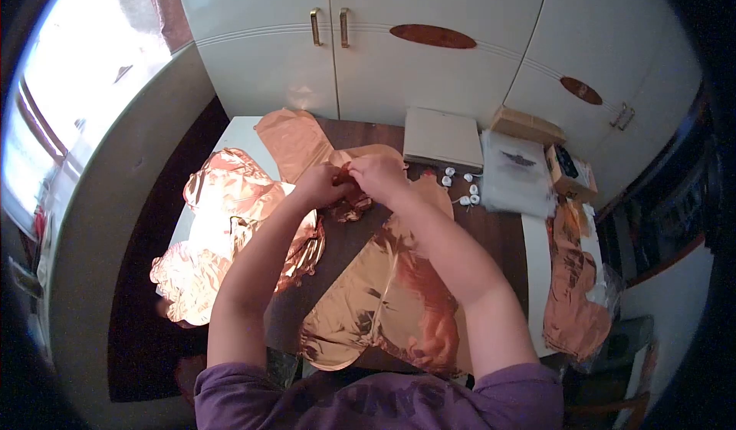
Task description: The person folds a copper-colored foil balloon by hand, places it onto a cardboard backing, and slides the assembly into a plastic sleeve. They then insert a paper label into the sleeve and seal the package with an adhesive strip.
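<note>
My left hand (322,186) and my right hand (377,178) are close together over the far middle of the table. Both have their fingers closed on a crumpled part of copper-coloured foil (354,205). Around them, more foil reaches up and to the right behind my right hand. A large shiny foil piece (356,296) lies flat between my forearms, near my body. Left of my left forearm is a heap of bright crinkled foil (230,188). Another flat foil piece (291,140) lies beyond my left hand. The exact spot pinched is hidden by my fingers.
At the back right are a grey flat box (443,139), small white rolls (464,200), a stack of clear plastic bags (517,171) and a small open box (571,173). More copper foil (571,300) hangs over the right edge. White cabinets (429,77) stand behind the table (491,238).
</note>
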### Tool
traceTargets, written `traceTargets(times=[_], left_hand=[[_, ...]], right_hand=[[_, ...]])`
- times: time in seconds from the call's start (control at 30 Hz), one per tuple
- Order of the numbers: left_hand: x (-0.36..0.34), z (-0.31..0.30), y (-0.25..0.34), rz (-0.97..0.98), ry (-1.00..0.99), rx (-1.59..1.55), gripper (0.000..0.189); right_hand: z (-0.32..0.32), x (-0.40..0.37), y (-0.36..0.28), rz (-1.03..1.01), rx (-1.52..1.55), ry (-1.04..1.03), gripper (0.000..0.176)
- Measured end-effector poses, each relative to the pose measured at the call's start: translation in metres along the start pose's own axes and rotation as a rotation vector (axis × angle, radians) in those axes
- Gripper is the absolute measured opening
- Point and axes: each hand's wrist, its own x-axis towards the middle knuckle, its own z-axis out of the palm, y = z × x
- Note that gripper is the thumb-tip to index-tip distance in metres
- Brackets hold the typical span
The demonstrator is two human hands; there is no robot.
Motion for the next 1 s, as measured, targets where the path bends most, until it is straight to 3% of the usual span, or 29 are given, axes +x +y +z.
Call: traceTargets(times=[0.13, 0.17, 0.27, 0.33, 0.37, 0.43, 0.47, 0.53, 0.63, 0.77, 0.83, 0.9, 0.93, 0.97, 1.0], left_hand=[[0.005, 0.001, 0.008, -0.146, 0.004, 0.063, 0.030], [0.010, 0.010, -0.007, -0.101, 0.085, 0.090, 0.030], [0.027, 0.025, -0.045, -0.086, 0.318, 0.048, 0.033], [0.034, -0.008, -0.028, -0.220, 0.461, -0.144, 0.036], [0.038, -0.028, -0.026, -0.173, 0.551, -0.051, 0.036], [0.049, -0.063, -0.047, -0.274, 0.662, -0.033, 0.037], [0.056, -0.080, -0.065, -0.422, 0.684, -0.108, 0.038], [0.065, -0.123, -0.090, -0.407, 0.722, -0.091, 0.041], [0.062, -0.155, -0.083, -0.315, 0.732, -0.100, 0.041], [0.055, -0.150, -0.064, -0.316, 0.541, 0.132, 0.040], [0.052, -0.141, -0.053, -0.292, 0.585, 0.037, 0.042], [0.053, -0.145, -0.051, -0.240, 0.661, 0.089, 0.047], [0.052, -0.154, -0.048, -0.185, 0.792, 0.104, 0.051], [0.051, -0.172, -0.046, -0.323, 0.842, 0.067, 0.057], [0.049, -0.191, -0.039, -0.461, 0.890, 0.023, 0.063]], right_hand=[[0.026, -0.018, -0.004, -0.098, -0.030, 0.342, 0.026], [0.038, -0.023, 0.006, -0.079, -0.080, 0.241, 0.038], [0.037, -0.034, 0.006, -0.047, -0.220, 0.165, 0.044], [0.040, -0.030, 0.012, 0.167, -0.192, 0.040, 0.066], [0.030, -0.030, 0.006, 0.255, -0.198, -0.033, 0.073], [0.024, -0.029, 0.010, 0.391, -0.222, -0.154, 0.092], [0.021, -0.028, 0.008, 0.424, -0.235, -0.169, 0.090], [0.011, -0.028, -0.002, 0.486, -0.258, -0.199, 0.086], [-0.028, -0.016, -0.032, 0.552, -0.246, -0.407, 0.084], [0.008, -0.010, -0.010, 0.270, -0.189, -0.140, 0.077], [0.027, -0.014, -0.007, 0.097, -0.227, 0.001, 0.075], [0.035, -0.021, -0.003, 0.185, -0.222, -0.208, 0.073], [0.030, -0.022, -0.009, 0.229, -0.218, -0.317, 0.072], [0.021, -0.021, -0.012, 0.285, -0.194, -0.417, 0.075], [0.023, -0.022, -0.012, 0.283, -0.208, -0.390, 0.075]])
